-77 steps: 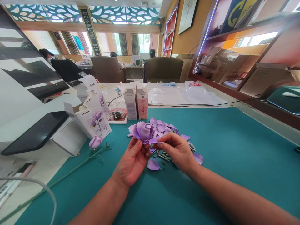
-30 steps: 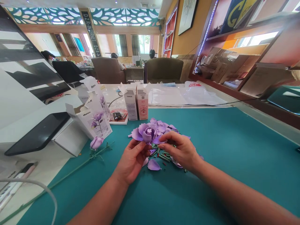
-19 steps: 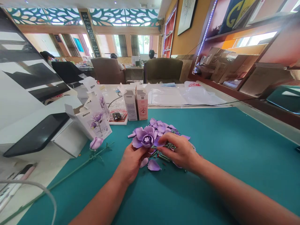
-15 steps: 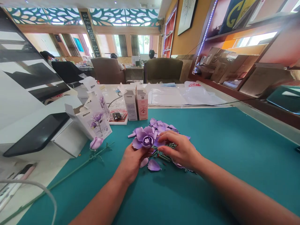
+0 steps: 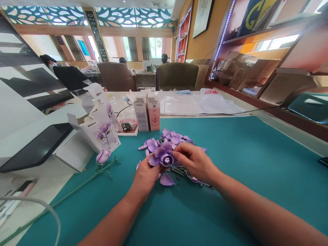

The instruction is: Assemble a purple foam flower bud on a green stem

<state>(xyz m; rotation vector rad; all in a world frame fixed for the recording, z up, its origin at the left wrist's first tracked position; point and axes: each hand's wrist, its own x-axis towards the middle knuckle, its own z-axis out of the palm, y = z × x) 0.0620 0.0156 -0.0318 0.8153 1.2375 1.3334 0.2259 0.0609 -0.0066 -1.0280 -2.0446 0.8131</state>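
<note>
Head view: a stemmed lilac foam rose (image 5: 103, 156) is laid at left on the teal mat (image 5: 243, 164). A lilac foam flower head (image 5: 162, 159) is cupped over the left hand (image 5: 145, 176) at the mat's near middle, its centre facing up and its long axis near upright, with the base hidden. The flower's right edge is met by the closed-together fingertips (image 5: 178, 153) of the right hand (image 5: 196, 163); whether a petal is pinched cannot be told. Loose petals (image 5: 175, 139) are heaped behind, and green stem pieces (image 5: 179, 172) lie under the right hand.
</note>
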